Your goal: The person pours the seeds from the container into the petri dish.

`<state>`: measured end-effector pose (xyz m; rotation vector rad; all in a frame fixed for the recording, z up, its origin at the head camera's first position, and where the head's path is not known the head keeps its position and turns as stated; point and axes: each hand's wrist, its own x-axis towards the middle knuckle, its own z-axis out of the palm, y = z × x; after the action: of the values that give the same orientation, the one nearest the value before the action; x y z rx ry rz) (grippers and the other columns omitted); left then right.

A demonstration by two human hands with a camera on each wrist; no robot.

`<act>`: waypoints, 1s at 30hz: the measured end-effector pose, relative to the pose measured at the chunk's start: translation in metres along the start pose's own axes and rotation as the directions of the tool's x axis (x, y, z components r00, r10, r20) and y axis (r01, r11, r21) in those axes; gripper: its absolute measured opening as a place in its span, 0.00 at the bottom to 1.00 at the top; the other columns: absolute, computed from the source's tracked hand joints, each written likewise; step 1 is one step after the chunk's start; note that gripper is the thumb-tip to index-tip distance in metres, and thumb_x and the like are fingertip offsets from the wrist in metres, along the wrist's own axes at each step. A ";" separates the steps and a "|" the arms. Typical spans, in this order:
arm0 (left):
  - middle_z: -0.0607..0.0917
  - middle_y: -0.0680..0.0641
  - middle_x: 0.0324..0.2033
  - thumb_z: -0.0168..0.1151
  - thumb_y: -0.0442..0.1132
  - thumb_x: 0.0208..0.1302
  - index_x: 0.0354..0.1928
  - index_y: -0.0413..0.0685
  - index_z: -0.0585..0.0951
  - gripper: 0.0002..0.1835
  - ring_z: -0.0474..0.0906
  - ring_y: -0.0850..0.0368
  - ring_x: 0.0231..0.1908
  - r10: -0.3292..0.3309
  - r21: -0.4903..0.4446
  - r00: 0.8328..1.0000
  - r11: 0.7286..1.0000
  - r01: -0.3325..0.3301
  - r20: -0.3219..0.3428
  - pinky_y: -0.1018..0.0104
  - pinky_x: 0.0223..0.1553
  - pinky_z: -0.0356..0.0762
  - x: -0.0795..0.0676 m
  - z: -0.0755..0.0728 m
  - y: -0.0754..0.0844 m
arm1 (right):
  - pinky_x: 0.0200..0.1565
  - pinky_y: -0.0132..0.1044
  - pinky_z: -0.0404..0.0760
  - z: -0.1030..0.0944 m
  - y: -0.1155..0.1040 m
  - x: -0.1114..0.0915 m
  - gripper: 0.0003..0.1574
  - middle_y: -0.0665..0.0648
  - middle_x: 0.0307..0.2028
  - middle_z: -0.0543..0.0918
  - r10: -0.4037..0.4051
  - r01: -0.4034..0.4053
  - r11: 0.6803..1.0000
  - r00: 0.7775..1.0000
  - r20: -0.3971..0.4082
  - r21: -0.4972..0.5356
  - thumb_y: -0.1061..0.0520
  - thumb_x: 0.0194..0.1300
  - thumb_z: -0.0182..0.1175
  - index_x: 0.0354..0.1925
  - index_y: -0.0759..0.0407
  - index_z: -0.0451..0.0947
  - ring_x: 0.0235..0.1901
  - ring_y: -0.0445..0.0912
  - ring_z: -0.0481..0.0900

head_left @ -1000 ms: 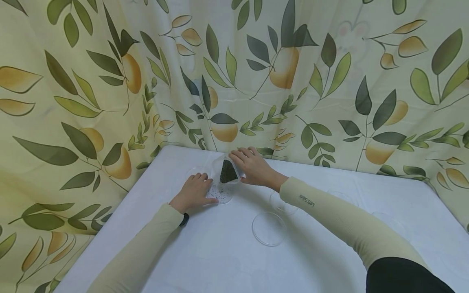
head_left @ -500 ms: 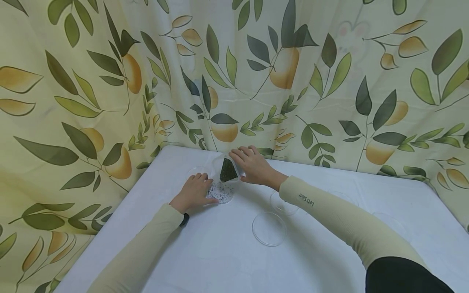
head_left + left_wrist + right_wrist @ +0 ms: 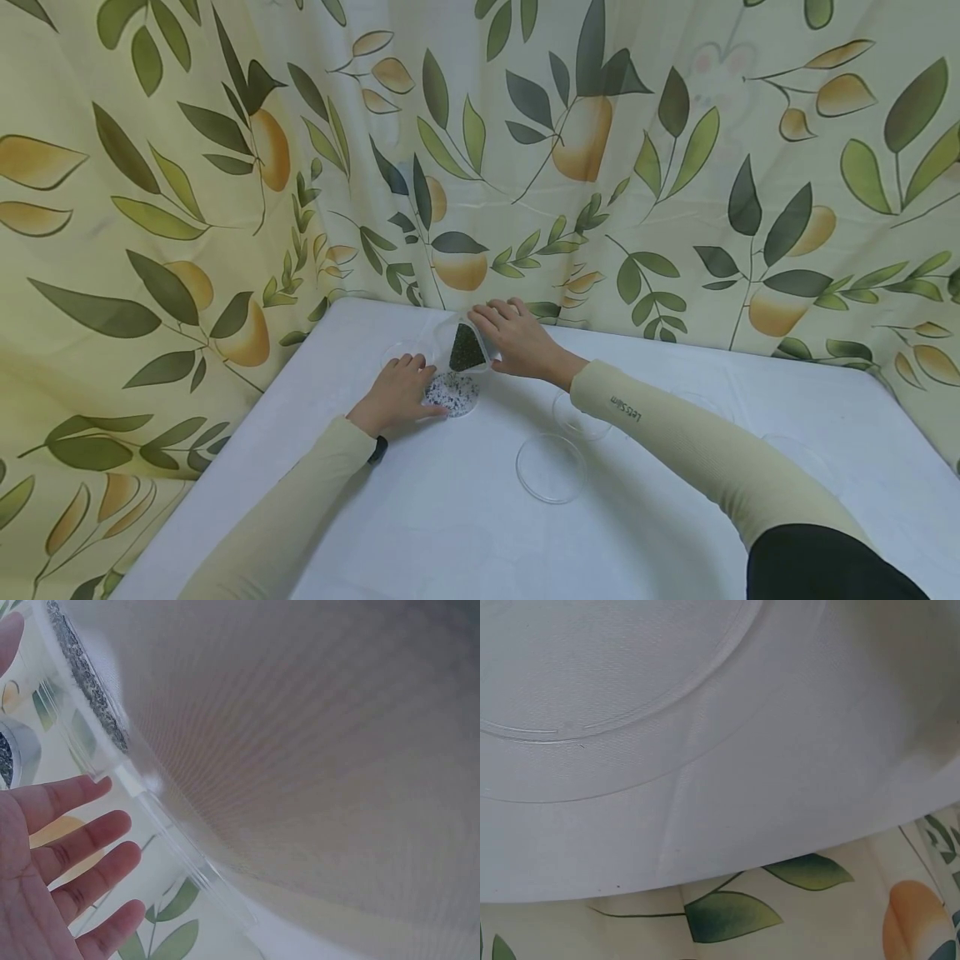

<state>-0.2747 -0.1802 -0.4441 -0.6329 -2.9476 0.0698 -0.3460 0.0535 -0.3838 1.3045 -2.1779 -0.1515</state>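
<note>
Head view, centre: right hand is gripping a clear container, fingers bending over its right side; the far side of the grip is staying out of sight. The container is tilting over a clear dish, its dark flakes banking inside. Whether container and dish are touching, cannot tell.

Left hand, left of centre, is lying beside the dish, its fingers relaxed and holding nothing. Left wrist view is showing those fingers extending and spreading near the dish edge, the thumb being cut off at upper left; contact cannot be told. The dish, just below the container, is holding scattered dark flakes, its left edge partly hiding behind the left hand.

Another clear dish is showing only faintly behind the left hand. A clear round piece is lying on the white table below centre; a second round outline is partly hiding under the right sleeve. Fainter circles at right are blending into the white.

Right wrist view is catching only clear curved rims, table and patterned curtain; the right hand is falling outside it.
</note>
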 end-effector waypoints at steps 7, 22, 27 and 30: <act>0.77 0.41 0.48 0.59 0.71 0.49 0.54 0.43 0.76 0.42 0.73 0.46 0.47 0.004 -0.004 1.000 1.000 -0.004 -0.012 0.52 0.48 0.73 0.000 -0.001 0.000 | 0.55 0.50 0.70 0.002 0.001 -0.001 0.55 0.58 0.58 0.74 0.009 -0.009 1.000 1.000 -0.005 0.000 0.43 0.38 0.75 0.62 0.59 0.64 0.56 0.53 0.71; 0.77 0.42 0.49 0.58 0.71 0.50 0.55 0.43 0.76 0.42 0.72 0.47 0.48 -0.003 -0.015 1.000 1.000 0.004 0.016 0.52 0.49 0.73 0.001 0.001 0.000 | 0.56 0.50 0.70 0.002 0.001 0.001 0.55 0.58 0.59 0.74 0.026 -0.026 1.000 1.000 0.013 -0.012 0.43 0.39 0.75 0.62 0.59 0.64 0.56 0.53 0.71; 0.77 0.41 0.49 0.59 0.71 0.49 0.55 0.43 0.76 0.42 0.73 0.46 0.47 -0.003 -0.026 1.000 1.000 0.003 0.007 0.52 0.48 0.73 0.000 0.000 0.000 | 0.56 0.51 0.70 0.001 0.001 0.003 0.54 0.58 0.59 0.74 0.030 -0.030 1.000 0.999 0.017 -0.009 0.43 0.40 0.75 0.63 0.59 0.64 0.57 0.53 0.70; 0.77 0.41 0.49 0.59 0.70 0.50 0.56 0.43 0.75 0.42 0.72 0.46 0.48 -0.007 -0.035 1.000 0.999 0.008 0.017 0.52 0.49 0.72 0.000 0.000 0.000 | 0.56 0.51 0.70 0.000 0.001 0.003 0.54 0.58 0.58 0.74 0.030 -0.030 1.000 0.999 0.015 -0.008 0.43 0.40 0.75 0.62 0.59 0.64 0.56 0.53 0.70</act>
<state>-0.2749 -0.1802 -0.4436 -0.6294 -2.9738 0.0226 -0.3481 0.0510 -0.3824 1.2691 -2.2062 -0.1581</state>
